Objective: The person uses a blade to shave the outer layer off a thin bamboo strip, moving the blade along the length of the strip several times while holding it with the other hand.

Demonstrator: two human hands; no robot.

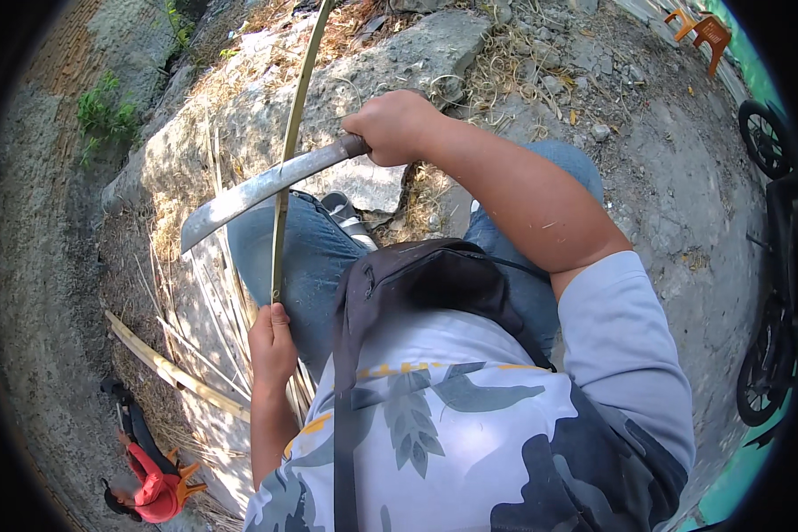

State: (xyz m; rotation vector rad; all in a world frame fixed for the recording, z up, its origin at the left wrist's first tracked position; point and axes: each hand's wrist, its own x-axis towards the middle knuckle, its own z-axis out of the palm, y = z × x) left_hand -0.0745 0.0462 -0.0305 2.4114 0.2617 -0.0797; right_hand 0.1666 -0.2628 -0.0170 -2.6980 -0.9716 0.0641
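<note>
Machete (255, 188) crosses strip (279, 235), apparently touching; hands (273, 344) grip both.

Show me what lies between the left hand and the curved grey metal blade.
In the head view, a long, thin greenish-tan strip spans from the left hand to the blade, over the blue denim trouser leg.

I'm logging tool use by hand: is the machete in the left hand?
No, the right hand grips the machete by its handle, while the left hand holds the long thin strip.
</note>
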